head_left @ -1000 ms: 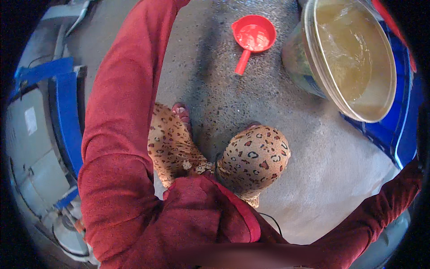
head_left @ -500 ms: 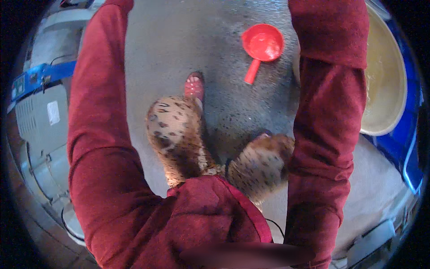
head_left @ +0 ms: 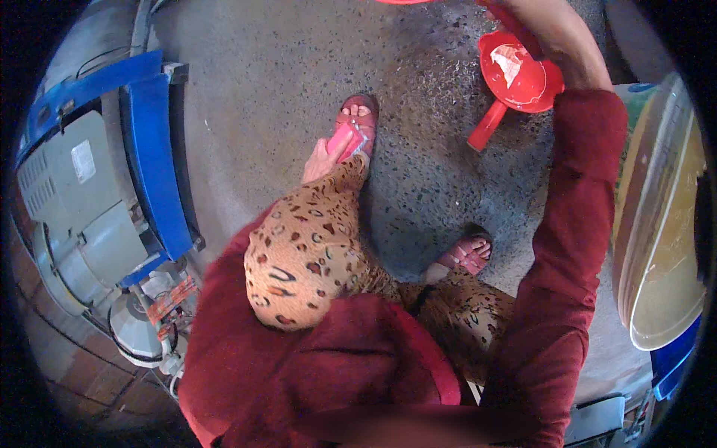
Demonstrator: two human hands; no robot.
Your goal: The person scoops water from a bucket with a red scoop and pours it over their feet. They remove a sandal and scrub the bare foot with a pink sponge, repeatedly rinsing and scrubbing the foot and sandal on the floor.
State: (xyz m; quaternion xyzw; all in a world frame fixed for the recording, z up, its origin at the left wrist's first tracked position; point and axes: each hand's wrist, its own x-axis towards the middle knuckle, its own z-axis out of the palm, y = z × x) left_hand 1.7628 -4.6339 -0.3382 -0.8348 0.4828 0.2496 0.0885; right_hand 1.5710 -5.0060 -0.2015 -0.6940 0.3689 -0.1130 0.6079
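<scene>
My left hand [head_left: 320,160] is down beside my left knee, shut on a flat pink object [head_left: 345,140] with a pale end, just above my left foot in a red sandal [head_left: 358,112]. My right arm in a dark red sleeve stretches up the right side. My right hand [head_left: 553,37] lies over the far rim of a red plastic scoop [head_left: 515,75], whose handle points down-left. The picture's top edge cuts off its fingers, so their grip is hidden. My knees in leopard-print cloth fill the middle.
A large tub [head_left: 657,224] of yellowish liquid stands at the right on something blue. A grey motor unit [head_left: 82,201] in a blue frame [head_left: 157,149] stands at the left. My right foot [head_left: 467,254] rests on the speckled concrete floor [head_left: 284,82].
My left arm has come down from its raised reach to my knee, now with the pink object in hand. My right arm still stretches forward, its hand now at the scoop. The view has shifted right.
</scene>
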